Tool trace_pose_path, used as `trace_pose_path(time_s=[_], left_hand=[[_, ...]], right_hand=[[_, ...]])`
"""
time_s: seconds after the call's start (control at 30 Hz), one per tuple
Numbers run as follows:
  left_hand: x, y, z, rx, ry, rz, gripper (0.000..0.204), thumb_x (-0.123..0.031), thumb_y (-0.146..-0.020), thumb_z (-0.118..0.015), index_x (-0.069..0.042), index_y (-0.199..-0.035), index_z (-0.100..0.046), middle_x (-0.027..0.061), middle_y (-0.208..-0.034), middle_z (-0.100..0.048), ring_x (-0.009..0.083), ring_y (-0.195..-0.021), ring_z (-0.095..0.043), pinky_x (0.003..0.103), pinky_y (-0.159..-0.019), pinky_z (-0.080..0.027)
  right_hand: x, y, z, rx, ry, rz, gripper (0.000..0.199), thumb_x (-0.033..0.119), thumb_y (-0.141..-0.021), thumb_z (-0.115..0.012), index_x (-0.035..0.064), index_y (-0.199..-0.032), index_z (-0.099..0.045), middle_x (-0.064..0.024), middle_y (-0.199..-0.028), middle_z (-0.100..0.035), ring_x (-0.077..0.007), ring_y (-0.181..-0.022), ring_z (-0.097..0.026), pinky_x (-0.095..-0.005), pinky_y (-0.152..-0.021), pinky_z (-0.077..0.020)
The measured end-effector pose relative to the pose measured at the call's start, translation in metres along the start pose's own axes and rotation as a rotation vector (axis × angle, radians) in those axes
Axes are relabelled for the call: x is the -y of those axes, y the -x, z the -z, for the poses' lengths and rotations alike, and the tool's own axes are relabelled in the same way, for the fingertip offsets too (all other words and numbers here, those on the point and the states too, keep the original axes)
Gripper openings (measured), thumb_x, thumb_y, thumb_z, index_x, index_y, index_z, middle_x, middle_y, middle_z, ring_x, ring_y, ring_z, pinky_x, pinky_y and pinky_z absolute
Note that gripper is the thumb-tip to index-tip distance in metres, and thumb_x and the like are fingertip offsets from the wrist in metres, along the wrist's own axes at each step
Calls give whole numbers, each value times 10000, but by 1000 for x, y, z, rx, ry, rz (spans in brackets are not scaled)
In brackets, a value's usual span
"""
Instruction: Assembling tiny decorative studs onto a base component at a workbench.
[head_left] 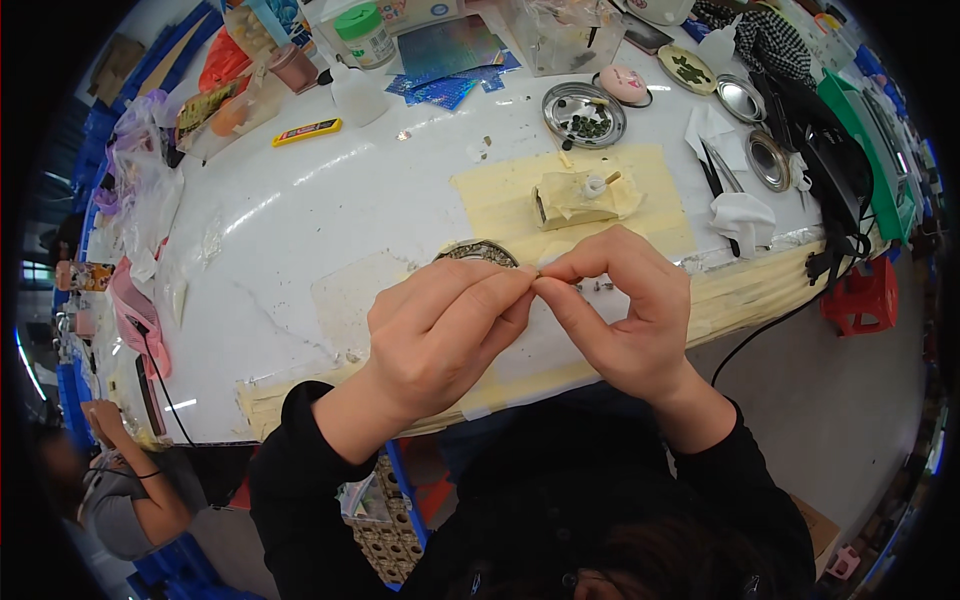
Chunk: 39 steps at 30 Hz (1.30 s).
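Observation:
My left hand [440, 325] and my right hand [632, 305] meet fingertip to fingertip above the front of the table. Both are closed in a pinch on a tiny thing between them, too small to name. Just behind my left hand, and partly covered by it, is a round dish [478, 249] with small dark bits in it. Beyond my right hand, a small block [575, 205] wrapped in pale yellow tape rests on a yellow taped patch [660, 215], with a white nub and a short stick on top. A few small dark pieces lie behind my right fingers.
A metal dish [552, 122] with dark green pieces stands farther back. Tweezers [713, 175] and crumpled white tissue [742, 217] lie right. A yellow box [307, 132], a white bottle [357, 95] and a green-lidded jar [366, 43] stand back left. Another person [135, 500] sits at lower left.

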<state>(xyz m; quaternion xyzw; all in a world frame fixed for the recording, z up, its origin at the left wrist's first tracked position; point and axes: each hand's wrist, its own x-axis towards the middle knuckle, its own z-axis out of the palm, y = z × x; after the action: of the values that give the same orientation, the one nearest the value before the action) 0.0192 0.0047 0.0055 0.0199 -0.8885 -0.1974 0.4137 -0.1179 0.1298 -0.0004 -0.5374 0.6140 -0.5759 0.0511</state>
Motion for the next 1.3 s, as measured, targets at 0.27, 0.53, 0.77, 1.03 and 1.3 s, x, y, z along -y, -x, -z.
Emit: trace_pose_path(time_s=[0.27,0.53,0.77,1.03,1.3], left_hand=[[1,-4,3,40,217,102,188,56,-720,-770,3,-886,-698,106,-771,-684,187,-665,-668,268,-595,-522],[1,-2,0,30,122,117,176,42,-720,-771,-13,-869,-696,91,-758,-671,191,-635,-656,273,-563,-528],[1,-5,3,52,236,117,191,67,-725,-760,3,-895,-701,104,-783,-690,186,-682,-669,261,-609,-516],[2,-3,2,70,85,68,191,68,-727,-761,3,-895,-701,106,-792,-693,189,-690,-672,269,-611,-522],[7,-5,6,94,363,120,216,72,-724,-762,4,-922,-710,106,-806,-699,191,-711,-675,272,-633,-521]], right_hand=[[1,3,-1,94,-622,-489,107,78,-903,-664,-19,-871,-631,-37,-771,-624,-86,-715,-572,-252,-643,-455],[-4,0,-5,-43,128,174,80,55,-871,-688,-2,-852,-635,-63,-758,-623,-130,-677,-575,-265,-606,-462],[-6,7,-3,63,-435,-261,71,40,-878,-670,-12,-875,-621,-76,-755,-614,-138,-671,-570,-273,-597,-457],[-4,1,-6,-42,247,273,69,50,-903,-652,0,-879,-612,-68,-780,-604,-132,-696,-586,-258,-628,-463],[-1,5,3,212,-864,-549,115,102,-979,-576,-11,-955,-578,-9,-832,-629,-71,-764,-586,-215,-719,-478]])
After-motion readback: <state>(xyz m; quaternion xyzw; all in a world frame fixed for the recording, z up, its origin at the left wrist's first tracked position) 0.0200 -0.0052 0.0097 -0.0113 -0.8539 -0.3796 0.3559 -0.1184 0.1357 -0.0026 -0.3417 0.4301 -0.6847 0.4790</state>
